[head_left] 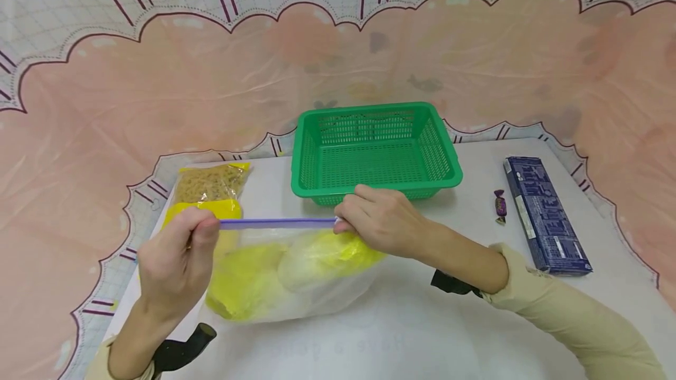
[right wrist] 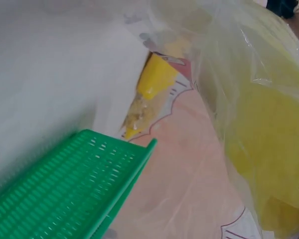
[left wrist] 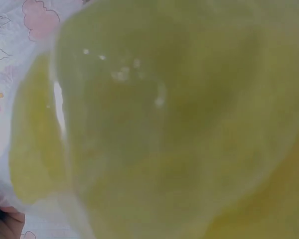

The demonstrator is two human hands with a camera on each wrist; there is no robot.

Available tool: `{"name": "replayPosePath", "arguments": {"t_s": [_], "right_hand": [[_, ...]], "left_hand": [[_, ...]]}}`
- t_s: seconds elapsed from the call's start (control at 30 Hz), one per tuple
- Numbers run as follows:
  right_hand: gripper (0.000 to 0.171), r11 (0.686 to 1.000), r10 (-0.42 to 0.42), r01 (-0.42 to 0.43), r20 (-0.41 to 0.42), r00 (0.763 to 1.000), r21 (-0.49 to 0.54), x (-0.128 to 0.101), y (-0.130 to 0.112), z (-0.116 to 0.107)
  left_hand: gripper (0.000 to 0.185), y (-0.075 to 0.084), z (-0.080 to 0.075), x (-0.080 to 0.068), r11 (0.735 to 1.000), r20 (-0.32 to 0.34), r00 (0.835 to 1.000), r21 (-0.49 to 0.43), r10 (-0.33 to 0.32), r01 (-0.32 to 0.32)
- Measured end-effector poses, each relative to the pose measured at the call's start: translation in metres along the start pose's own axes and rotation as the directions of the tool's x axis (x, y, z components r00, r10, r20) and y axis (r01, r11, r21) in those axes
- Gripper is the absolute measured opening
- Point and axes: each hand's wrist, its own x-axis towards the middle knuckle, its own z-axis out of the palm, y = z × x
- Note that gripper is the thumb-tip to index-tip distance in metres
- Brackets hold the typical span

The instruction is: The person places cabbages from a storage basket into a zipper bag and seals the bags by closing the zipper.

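Note:
A clear zip bag (head_left: 327,301) with yellow contents hangs between both hands, its purple zip strip (head_left: 274,224) stretched straight across the top. My left hand (head_left: 176,257) grips the strip's left end, thumb on top. At the other end, my right hand (head_left: 382,221) pinches the strip near a small pale piece. Inside the bag lie yellow, partly see-through bundles (head_left: 248,280). In the left wrist view the bag (left wrist: 179,124) fills most of the picture; in the right wrist view the bag (right wrist: 269,129) hangs at the right.
Behind the bag stands a green plastic basket (head_left: 369,163). A yellow-edged packet (head_left: 211,183) of brown food lies at the left. To the right are a purple wrapped candy (head_left: 500,207) and a dark blue box (head_left: 549,216) on the white table (head_left: 449,333).

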Motion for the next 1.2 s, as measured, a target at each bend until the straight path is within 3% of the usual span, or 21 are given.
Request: {"name": "replayPosePath", "arguments": {"t_s": [0.17, 0.4, 0.77, 1.03, 1.2], "right_hand": [[0.037, 1.000, -0.013, 0.013, 0.010, 1.000, 0.018, -0.0009, 0.0017, 0.0017], [0.034, 0.995, 0.025, -0.031, 0.066, 0.998, 0.097, 0.0004, -0.0007, -0.0004], [0.029, 1.000, 0.012, -0.013, 0.026, 1.000, 0.012, 0.0013, -0.0011, 0.0033], [0.035, 0.985, 0.001, -0.016, 0.088, 0.996, 0.174, -0.0020, -0.0003, 0.0047], [0.035, 0.969, -0.020, -0.022, 0.167, 0.986, 0.247, -0.0022, 0.0024, 0.0025]], "left_hand": [[0.053, 0.0003, -0.0007, 0.0007, 1.000, 0.003, 1.000, -0.011, -0.011, 0.011], [0.053, 0.0006, -0.0019, 0.0017, 0.999, -0.003, 1.000, -0.026, -0.024, 0.024], [0.053, 0.0015, -0.0031, 0.0001, 0.999, 0.018, 0.999, -0.042, -0.028, 0.028], [0.053, 0.0015, -0.0026, 0.0006, 0.998, -0.019, 0.999, -0.051, -0.035, 0.034], [0.051, 0.0026, -0.0037, 0.0015, 0.997, -0.004, 0.999, -0.067, -0.048, 0.047]]}}
